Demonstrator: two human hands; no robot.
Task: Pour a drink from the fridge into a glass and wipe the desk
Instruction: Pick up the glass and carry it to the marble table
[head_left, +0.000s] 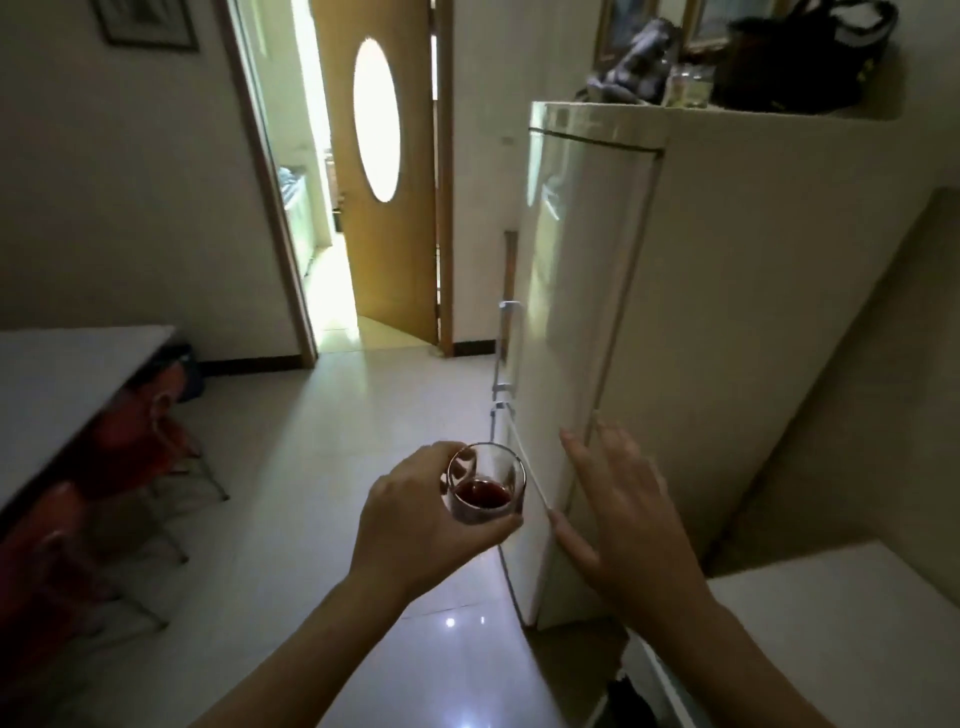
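Observation:
My left hand (415, 525) grips a small clear glass (485, 486) with a dark red drink in its bottom, held upright in front of me. Just to its right stands the cream-white fridge (582, 270), both doors shut, with metal handles (501, 353) on its left edge. My right hand (623, 519) is spread flat with fingers apart, resting on or just off the lower fridge door's side edge. A grey-topped desk (57, 395) runs along the left edge of the head view.
Red chairs (130, 452) are tucked under the desk. A shiny tiled floor (322, 467) leads to an open wooden door (384, 171) with an oval window. Dark bags and jars (737, 62) sit on top of the fridge. A white counter (841, 623) lies at the lower right.

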